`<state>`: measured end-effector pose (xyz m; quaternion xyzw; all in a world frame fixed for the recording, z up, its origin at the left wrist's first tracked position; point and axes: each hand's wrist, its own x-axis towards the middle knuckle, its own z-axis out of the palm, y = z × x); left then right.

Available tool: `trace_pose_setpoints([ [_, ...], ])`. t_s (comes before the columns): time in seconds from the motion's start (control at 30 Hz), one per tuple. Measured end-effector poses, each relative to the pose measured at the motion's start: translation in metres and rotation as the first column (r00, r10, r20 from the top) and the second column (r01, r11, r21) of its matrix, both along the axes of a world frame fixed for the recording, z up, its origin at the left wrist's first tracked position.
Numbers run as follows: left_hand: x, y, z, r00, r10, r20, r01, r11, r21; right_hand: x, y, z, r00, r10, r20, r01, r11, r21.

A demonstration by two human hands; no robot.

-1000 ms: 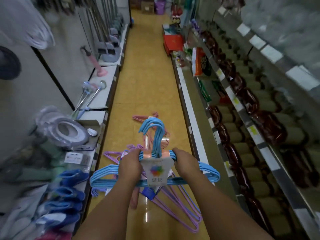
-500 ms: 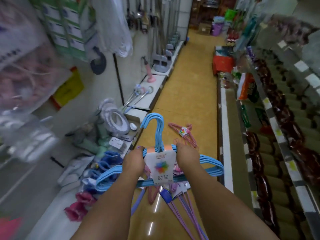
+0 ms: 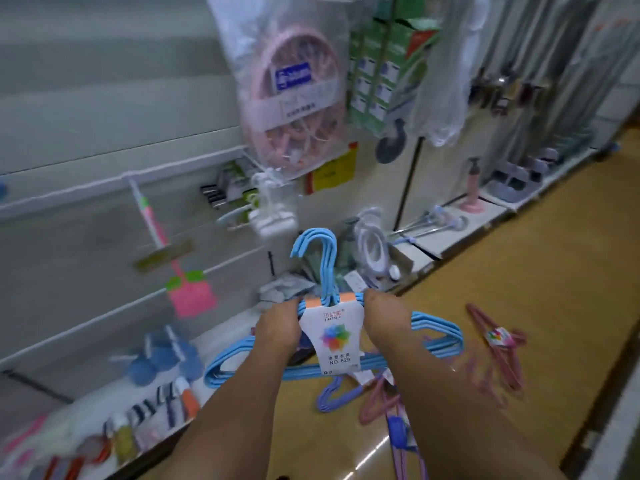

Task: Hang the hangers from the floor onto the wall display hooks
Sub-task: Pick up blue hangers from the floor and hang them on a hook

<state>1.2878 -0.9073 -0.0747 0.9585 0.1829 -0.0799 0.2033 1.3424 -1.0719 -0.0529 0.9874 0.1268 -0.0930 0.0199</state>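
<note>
Both hands gripped one banded bundle of blue hangers (image 3: 429, 336) by its shoulders, the left hand (image 3: 278, 323) and right hand (image 3: 384, 322) curled either side of its white label (image 3: 334, 336), hook ends up and facing the wall display (image 3: 104, 188). It was lifted but not yet hung. Three other bundles lay on the floor (image 3: 519, 258): one purple bundle (image 3: 334, 396) and two pink ones (image 3: 498, 344), so most of the task seemingly remained.

- A shop aisle: slatted white wall panel (image 3: 104, 98) hung with bagged pink round peg rack (image 3: 294, 98) and green boxed goods (image 3: 384, 64).
- Low white shelf (image 3: 460, 233) lines the glossy yellow floor (image 3: 519, 271).
</note>
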Motion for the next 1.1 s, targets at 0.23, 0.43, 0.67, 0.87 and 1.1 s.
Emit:
trace_pose_setpoints([
  [0.23, -0.076, 0.07, 0.009, 0.973, 0.224, 0.047, -0.228, 0.969, 0.097, -0.045, 0.084, 0.018, 0.965, 0.263, 0.011, -0.263, 0.965, -0.023],
  [0.43, -0.141, 0.131, 0.019, 0.935, 0.347, 0.07, -0.354, 0.925, 0.142, -0.092, 0.156, 0.029, 0.916, 0.393, 0.08, -0.393, 0.919, -0.018],
  [0.67, -0.224, 0.215, 0.06, 0.897, 0.423, 0.129, -0.437, 0.893, 0.107, -0.156, 0.253, 0.057, 0.852, 0.5, 0.156, -0.509, 0.861, 0.021],
  [0.87, -0.277, 0.285, 0.107, 0.848, 0.453, 0.276, -0.503, 0.852, 0.148, -0.2, 0.333, 0.095, 0.828, 0.505, 0.245, -0.535, 0.841, 0.074],
  [1.1, -0.306, 0.343, 0.14, 0.783, 0.44, 0.441, -0.553, 0.816, 0.167, -0.22, 0.395, 0.139, 0.814, 0.475, 0.336, -0.531, 0.842, 0.095],
])
